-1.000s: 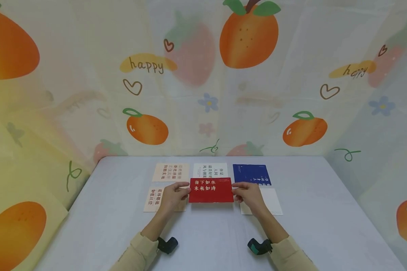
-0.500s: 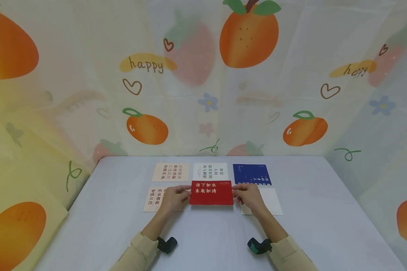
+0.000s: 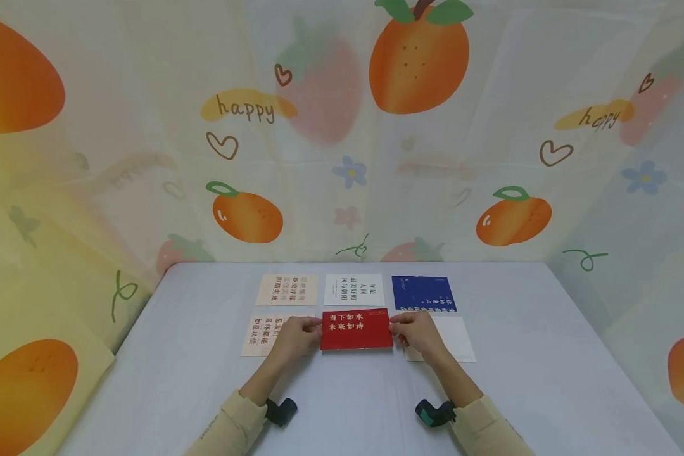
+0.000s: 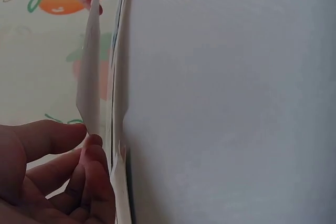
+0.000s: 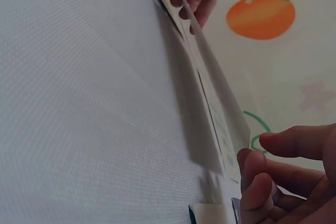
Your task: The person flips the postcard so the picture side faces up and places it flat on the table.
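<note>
In the head view a red card (image 3: 356, 329) with pale Chinese lettering is held level at the middle, in front of the other cards. My left hand (image 3: 298, 337) pinches its left edge between thumb and fingers, and the right hand (image 3: 420, 334) holds the right edge. Seen from the left wrist, the card's pale underside (image 4: 90, 77) is edge-on and tilted, slightly above the table. From the right wrist, the card (image 5: 223, 82) likewise hovers over the cloth, casting a shadow. Behind it lies a white card (image 3: 354, 289) with dark lettering.
Around the hands lie a cream card (image 3: 287, 289) at back left, another cream card (image 3: 258, 337) partly under the left hand, a blue card (image 3: 424, 293) at back right, and a blank white card (image 3: 457, 340) by the right hand. A fruit-print curtain (image 3: 433, 221) rises behind the white table (image 3: 348, 405).
The red card has come down and nearer to me with both hands on it, uncovering the white card behind. The other cards have stayed put.
</note>
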Action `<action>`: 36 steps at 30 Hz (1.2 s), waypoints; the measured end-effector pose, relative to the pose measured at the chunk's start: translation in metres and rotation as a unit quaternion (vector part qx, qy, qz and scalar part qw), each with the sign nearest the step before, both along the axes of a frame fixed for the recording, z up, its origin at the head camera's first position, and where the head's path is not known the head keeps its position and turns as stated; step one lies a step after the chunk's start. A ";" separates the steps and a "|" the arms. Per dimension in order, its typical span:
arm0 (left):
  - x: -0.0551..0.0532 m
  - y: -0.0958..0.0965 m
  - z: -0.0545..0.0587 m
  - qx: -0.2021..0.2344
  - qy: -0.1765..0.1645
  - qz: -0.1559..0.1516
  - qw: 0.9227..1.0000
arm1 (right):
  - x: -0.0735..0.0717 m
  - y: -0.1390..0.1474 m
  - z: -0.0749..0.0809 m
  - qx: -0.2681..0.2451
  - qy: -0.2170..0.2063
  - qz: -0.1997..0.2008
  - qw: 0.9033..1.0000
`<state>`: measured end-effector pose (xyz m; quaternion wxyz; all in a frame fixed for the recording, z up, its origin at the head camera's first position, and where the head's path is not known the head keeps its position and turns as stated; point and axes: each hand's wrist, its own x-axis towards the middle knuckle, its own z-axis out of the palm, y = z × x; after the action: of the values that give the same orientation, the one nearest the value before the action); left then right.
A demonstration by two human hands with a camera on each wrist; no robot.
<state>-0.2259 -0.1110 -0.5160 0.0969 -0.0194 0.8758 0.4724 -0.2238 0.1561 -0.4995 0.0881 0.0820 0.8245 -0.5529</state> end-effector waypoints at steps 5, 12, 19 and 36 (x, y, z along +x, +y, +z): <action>0.001 0.002 0.003 -0.026 -0.013 -0.008 1.000 | 0.000 -0.001 -0.001 0.012 -0.019 0.009 1.000; 0.002 0.003 0.007 -0.053 -0.034 -0.020 0.998 | 0.000 -0.002 0.000 0.021 -0.035 0.018 0.999; 0.001 -0.001 0.009 -0.043 -0.040 -0.029 0.998 | 0.001 0.001 -0.004 0.027 -0.030 0.018 0.999; -0.004 0.038 0.018 -0.042 0.031 -0.053 0.997 | 0.001 0.034 0.015 0.051 0.004 0.037 0.998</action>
<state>-0.2303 -0.0733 -0.4979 0.0932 0.0377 0.8974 0.4297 -0.2226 0.1905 -0.4846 0.1007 0.0532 0.8546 -0.5066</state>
